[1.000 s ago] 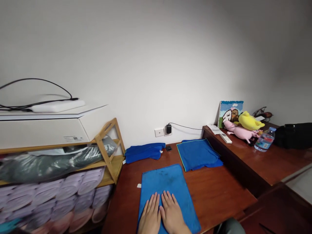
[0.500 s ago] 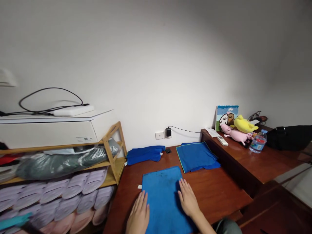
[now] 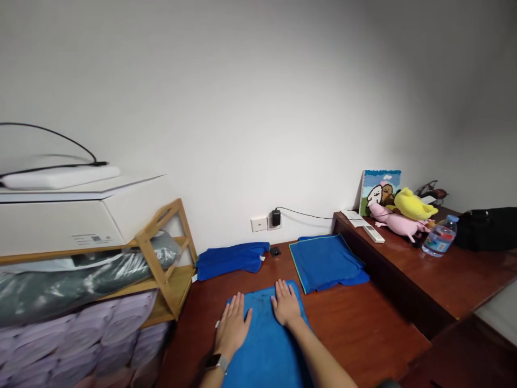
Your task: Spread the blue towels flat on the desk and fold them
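Note:
A blue towel [image 3: 269, 345] lies spread flat on the dark wooden table [image 3: 355, 318] in front of me. My left hand [image 3: 233, 326] rests flat on the towel's far left corner, fingers stretched out. On the far right corner my right hand [image 3: 286, 303] presses down, also flat and open. Neither hand holds anything. A watch shows on my left wrist.
Beyond the towel lie a rumpled blue towel [image 3: 231, 258] and a folded blue stack [image 3: 327, 261]. A wooden rack [image 3: 165, 258] with slippers and a white box stands left. A raised ledge [image 3: 440, 275] on the right carries plush toys [image 3: 404, 213], a remote and a water bottle [image 3: 439, 237].
Both hands went from together at the towel's near middle, out to its side edges, then forward to its far corners. The view shifted slightly.

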### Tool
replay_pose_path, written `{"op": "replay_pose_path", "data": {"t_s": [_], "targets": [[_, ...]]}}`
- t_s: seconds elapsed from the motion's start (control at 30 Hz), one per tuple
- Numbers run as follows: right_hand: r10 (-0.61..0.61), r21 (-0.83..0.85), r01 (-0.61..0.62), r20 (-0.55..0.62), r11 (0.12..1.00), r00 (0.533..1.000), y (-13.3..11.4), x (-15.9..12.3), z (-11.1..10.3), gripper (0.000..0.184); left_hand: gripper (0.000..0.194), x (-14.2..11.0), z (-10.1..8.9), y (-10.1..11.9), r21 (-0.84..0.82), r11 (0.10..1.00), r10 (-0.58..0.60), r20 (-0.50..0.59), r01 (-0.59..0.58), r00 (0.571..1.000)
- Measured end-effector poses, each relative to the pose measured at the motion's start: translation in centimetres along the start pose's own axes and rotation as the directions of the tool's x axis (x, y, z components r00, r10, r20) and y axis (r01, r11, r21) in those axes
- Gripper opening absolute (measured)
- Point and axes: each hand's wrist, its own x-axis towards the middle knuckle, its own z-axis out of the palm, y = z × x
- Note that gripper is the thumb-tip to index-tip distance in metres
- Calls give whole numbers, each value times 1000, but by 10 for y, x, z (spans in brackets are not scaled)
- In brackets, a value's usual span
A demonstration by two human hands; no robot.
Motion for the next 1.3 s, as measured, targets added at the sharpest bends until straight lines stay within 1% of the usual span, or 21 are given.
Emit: {"op": "replay_pose_path", "data": {"t_s": [0.07,0.13,0.2,0.23,0.3,0.33,0.4,0.47,0.53,0.57,0.63,0.7,0.77,0.87,0.93,0.97,1.03,1.1,1.13,1.2,1.3], "targets": [[81,-31,-81,-1,996,997,19,0,-8,67,74,-3,1,-15,-4,1000,-14,0,14,1000],[140,-55,-139,11,989,990,32,1,-19,67,77,-2,-5,-26,-11,999,-39,40,40,998],[167,-70,-165,15,984,986,34,1,-29,67,76,-1,-16,-30,-22,998,-60,69,62,996],[170,-73,-169,5,983,986,31,-1,-32,67,73,-2,-21,-29,-30,998,-54,61,56,997],[135,-55,-138,-48,989,990,16,-11,-32,65,66,-10,-30,-17,-47,999,5,-11,-5,1000],[90,-34,-93,-84,995,992,6,-19,-29,65,63,-16,-33,-7,-49,997,51,-58,-54,997],[-44,20,48,-150,999,988,-18,-41,-15,63,59,-36,-32,19,-35,988,144,-116,-149,983],[-164,73,179,-176,981,971,-38,-68,3,61,59,-60,-26,43,-8,979,204,-100,-205,974],[-195,113,213,-152,970,969,-49,-90,16,60,59,-82,-22,59,17,981,192,-46,-192,980],[-181,123,196,-125,973,976,-49,-99,18,60,59,-90,-22,61,28,988,155,-24,-155,988],[-111,112,119,-70,987,991,-40,-110,14,60,61,-101,-24,58,45,998,47,1,-47,999],[-29,62,31,-33,998,999,-23,-113,-1,61,65,-107,-30,46,53,997,-51,7,50,999],[57,1,-57,-5,998,998,-4,-113,-20,62,67,-112,-37,31,53,992,-112,2,112,994],[151,-52,-149,39,987,988,12,-116,-43,63,67,-120,-48,15,27,993,-112,-20,113,993],[149,-43,-148,32,988,988,7,-125,-47,63,65,-127,-55,17,-6,998,-59,-59,59,996],[114,-27,-113,13,993,993,0,-131,-44,63,64,-130,-58,22,-22,1000,-20,-83,19,996],[-15,18,16,-30,1000,999,-20,-145,-31,63,61,-136,-63,40,-40,995,83,-104,-88,991],[-158,60,161,-44,985,986,-40,-160,-14,62,59,-145,-63,62,-42,982,182,-65,-185,981],[-202,75,204,-40,976,979,-48,-167,-6,61,59,-150,-62,70,-38,977,207,-32,-208,978],[-213,83,214,-25,973,977,-53,-178,4,61,59,-162,-59,78,-16,983,185,14,-185,983],[-91,44,92,-29,995,995,-34,-190,0,62,59,-179,-56,63,19,995,95,14,-95,995]]}}
